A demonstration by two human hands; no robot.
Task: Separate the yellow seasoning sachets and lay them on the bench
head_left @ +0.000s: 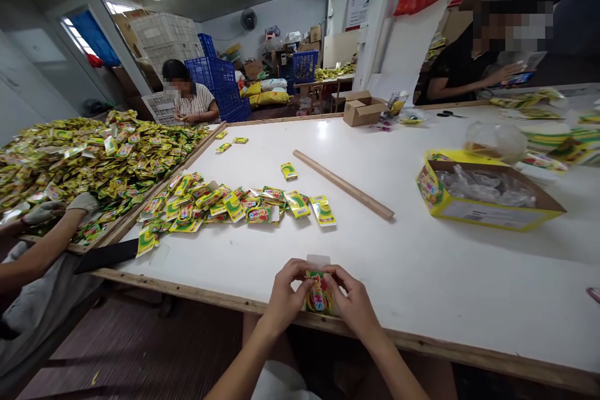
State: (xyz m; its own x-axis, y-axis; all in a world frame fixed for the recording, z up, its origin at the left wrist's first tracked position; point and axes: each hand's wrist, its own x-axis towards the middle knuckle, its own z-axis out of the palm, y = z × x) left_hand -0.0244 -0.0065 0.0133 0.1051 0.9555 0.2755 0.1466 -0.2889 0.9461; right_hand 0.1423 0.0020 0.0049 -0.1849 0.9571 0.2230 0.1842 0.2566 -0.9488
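Close to the table's front edge, a small yellow and green crayon box [319, 295] stands between my two hands, its white top flap sticking up. My left hand [291, 290] grips the box's left side, with thumb and fingers near the upper edge. On the other side, my right hand [347, 294] pinches the upper right corner. What is inside this box is hidden. Ahead and to the left lies a loose pile of similar small boxes [210, 203]. One box with a white end [323, 210] lies at the pile's right end, nearest my hands.
A wooden stick [344, 185] lies across the white table [398, 275]. Right of it stands a yellow display carton [487, 215] holding clear plastic. A wooden rail [159, 187] borders a large heap of boxes [94, 150]. Gloved hands [83, 202] of a co-worker reach there; other people sit farther back.
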